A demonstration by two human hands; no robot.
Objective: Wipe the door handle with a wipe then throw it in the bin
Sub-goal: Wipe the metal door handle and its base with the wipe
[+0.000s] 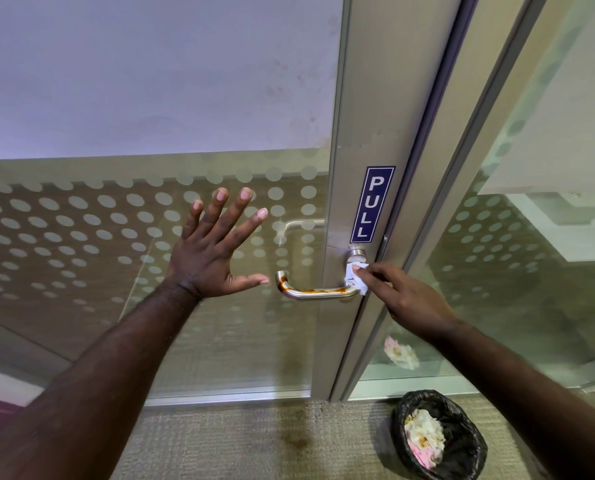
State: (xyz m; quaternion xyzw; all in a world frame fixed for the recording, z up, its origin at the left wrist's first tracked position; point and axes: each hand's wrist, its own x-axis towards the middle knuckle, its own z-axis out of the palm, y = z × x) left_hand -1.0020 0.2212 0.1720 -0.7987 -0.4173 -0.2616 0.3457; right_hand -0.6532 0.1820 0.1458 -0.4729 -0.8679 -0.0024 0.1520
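Pinching a crumpled white wipe (pixel 355 279) against the handle (pixel 318 292) near its pivot, the right hand (pixel 410 299) has its grip closed on it with fingertips; the left hand (pixel 216 251) is spread open, flat on the dotted glass (pixel 81 237), holding nothing. Thin and soft, the wipe looks feather-light and will likely bunch or tear, so wrapping it round the bar seems best. That bar is smooth brushed metal, curved at its end, streaked with brown grime. A black-lined bin (pixel 439 436) sits on the carpet below, already holding soiled tissue
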